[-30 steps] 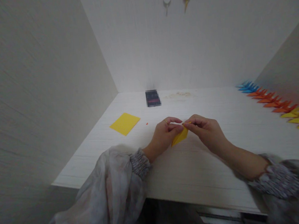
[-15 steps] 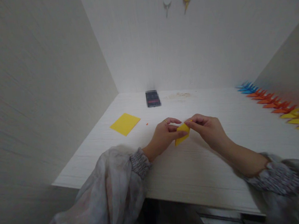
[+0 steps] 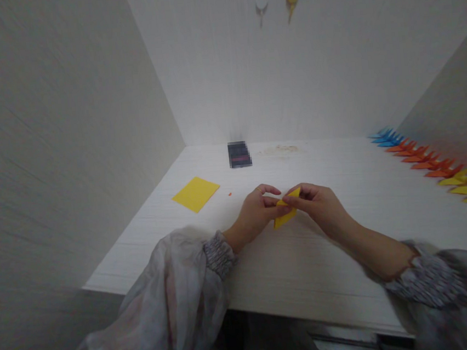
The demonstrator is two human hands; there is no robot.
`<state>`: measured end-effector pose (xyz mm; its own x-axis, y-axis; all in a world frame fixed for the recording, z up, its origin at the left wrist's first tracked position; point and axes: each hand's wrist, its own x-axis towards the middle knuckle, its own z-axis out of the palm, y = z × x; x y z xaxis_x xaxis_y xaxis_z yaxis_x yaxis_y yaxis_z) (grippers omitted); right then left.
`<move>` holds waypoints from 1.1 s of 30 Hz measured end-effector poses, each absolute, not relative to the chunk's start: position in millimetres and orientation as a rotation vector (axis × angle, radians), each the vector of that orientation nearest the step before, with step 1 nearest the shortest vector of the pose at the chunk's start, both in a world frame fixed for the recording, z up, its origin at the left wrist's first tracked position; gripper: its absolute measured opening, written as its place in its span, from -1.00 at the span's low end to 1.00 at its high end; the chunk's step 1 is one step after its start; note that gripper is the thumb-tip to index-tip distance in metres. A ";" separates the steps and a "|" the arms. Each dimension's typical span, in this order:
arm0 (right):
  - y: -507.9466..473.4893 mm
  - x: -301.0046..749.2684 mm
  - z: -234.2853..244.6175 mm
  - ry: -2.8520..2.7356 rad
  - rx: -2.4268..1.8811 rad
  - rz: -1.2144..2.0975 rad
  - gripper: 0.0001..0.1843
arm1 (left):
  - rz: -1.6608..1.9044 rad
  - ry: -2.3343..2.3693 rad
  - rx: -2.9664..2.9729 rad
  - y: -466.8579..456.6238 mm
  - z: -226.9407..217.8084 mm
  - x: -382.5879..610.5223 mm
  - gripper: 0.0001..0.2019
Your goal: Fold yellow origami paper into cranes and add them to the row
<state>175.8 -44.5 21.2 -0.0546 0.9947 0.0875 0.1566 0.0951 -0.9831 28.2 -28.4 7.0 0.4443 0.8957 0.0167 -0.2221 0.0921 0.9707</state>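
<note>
A small folded yellow paper piece (image 3: 286,215) is held just above the white table (image 3: 307,256), near its middle. My left hand (image 3: 257,212) pinches its left side with thumb and fingers. My right hand (image 3: 318,205) pinches its upper right corner, fingers curled over the paper. Both hands touch each other at the paper. Most of the fold is hidden by my fingers.
A flat yellow paper square (image 3: 196,193) lies at the left of the table, a tiny red speck (image 3: 230,194) beside it. A dark blurred object (image 3: 239,154) sits at the back. Folded blue, orange and yellow paper pieces (image 3: 434,164) line the right wall.
The hands have drawn closer together over the yellow piece. Its shape went from a long point to a shorter, more folded form, and the right fingers now cover its top.
</note>
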 end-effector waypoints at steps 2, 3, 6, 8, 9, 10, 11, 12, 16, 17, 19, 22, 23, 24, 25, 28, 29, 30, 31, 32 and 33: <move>-44.4 176.2 20.8 -1.381 -1.223 1.092 -0.83 | 0.935 0.722 1.204 -29.0 8.1 28.4 -0.58; -44.2 176.6 20.7 -1.366 -1.224 1.080 -0.83 | 0.926 0.735 1.219 -29.2 8.4 28.3 -0.56; -43.6 177.6 20.9 -1.319 -1.240 1.016 -0.83 | 0.867 0.781 1.235 -29.9 7.7 27.6 -0.50; -43.0 178.2 21.1 -1.301 -1.244 0.989 -0.84 | 0.839 0.779 1.202 -30.2 6.6 27.3 -0.50; -42.7 178.6 21.0 -1.296 -1.242 0.992 -0.84 | 0.835 0.769 1.179 -30.3 6.0 27.3 -0.51; -42.5 178.9 20.9 -1.296 -1.241 0.999 -0.84 | 0.834 0.758 1.157 -30.4 5.6 27.3 -0.51; -42.2 179.2 20.7 -1.297 -1.242 1.003 -0.85 | 0.833 0.745 1.136 -30.6 5.5 27.4 -0.51; -41.9 179.5 20.3 -1.299 -1.245 1.003 -0.85 | 0.831 0.731 1.116 -30.8 5.5 27.4 -0.51; -40.9 180.7 18.7 -1.252 -1.246 1.011 -0.85 | 0.816 0.674 1.057 -31.6 7.3 27.6 -0.49; -40.7 181.0 18.3 -1.230 -1.244 1.018 -0.85 | 0.811 0.663 1.051 -31.7 7.6 27.6 -0.49; -40.2 181.9 17.8 -1.203 -1.244 1.028 -0.85 | 0.793 0.640 1.049 -31.7 7.8 27.5 -0.48; -40.0 183.5 17.2 -1.195 -1.250 1.022 -0.86 | 0.762 0.595 1.050 -31.3 7.6 26.8 -0.47; -40.1 183.9 17.1 -1.195 -1.251 1.021 -0.87 | 0.752 0.581 1.048 -31.3 7.7 26.5 -0.46; -40.5 184.0 17.0 -1.195 -1.254 1.022 -0.87 | 0.744 0.569 1.048 -31.3 8.0 26.2 -0.46; -40.9 183.9 16.8 -1.191 -1.257 1.024 -0.87 | 0.737 0.561 1.049 -31.3 8.5 25.8 -0.45; -41.7 182.9 16.3 -1.183 -1.266 1.028 -0.88 | 0.717 0.549 1.061 -31.7 10.1 24.8 -0.45; -41.3 183.1 16.1 -1.181 -1.268 1.027 -0.88 | 0.716 0.545 1.066 -31.8 10.1 24.6 -0.45; -40.2 184.0 16.0 -1.175 -1.269 1.022 -0.88 | 0.714 0.540 1.070 -31.8 9.6 24.4 -0.45; -38.3 185.7 16.1 -1.160 -1.268 1.009 -0.88 | 0.707 0.534 1.072 -31.8 8.6 24.3 -0.44; -35.8 188.6 16.5 -1.140 -1.265 0.992 -0.89 | 0.693 0.531 1.071 -31.6 7.3 24.2 -0.43; -32.6 192.4 17.1 -1.105 -1.264 0.962 -0.90 | 0.676 0.529 1.068 -31.3 5.6 24.1 -0.42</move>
<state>192.4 -32.6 17.1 0.2221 0.9705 0.0933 0.0414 0.0863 -0.9954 24.1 -31.3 5.6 0.6858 0.7244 -0.0706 -0.2421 0.3186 0.9164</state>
